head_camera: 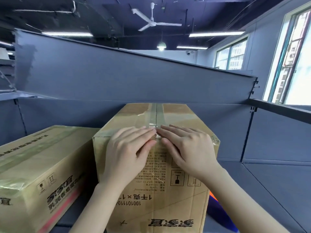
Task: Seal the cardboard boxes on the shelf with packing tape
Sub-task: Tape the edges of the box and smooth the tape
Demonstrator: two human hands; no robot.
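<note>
Brown cardboard box (168, 190) with upside-down black print stands on the grey metal shelf (269, 174), under both your hands.
Your left hand (127, 148) and right hand (186, 147) lie flat, fingers straight, fingertips almost meeting on the clear packing tape strip (157, 115) at the box's near top edge. The strip runs along the top's centre seam. A longer taped cardboard box (33, 165) lies just beside it, on your left.
</note>
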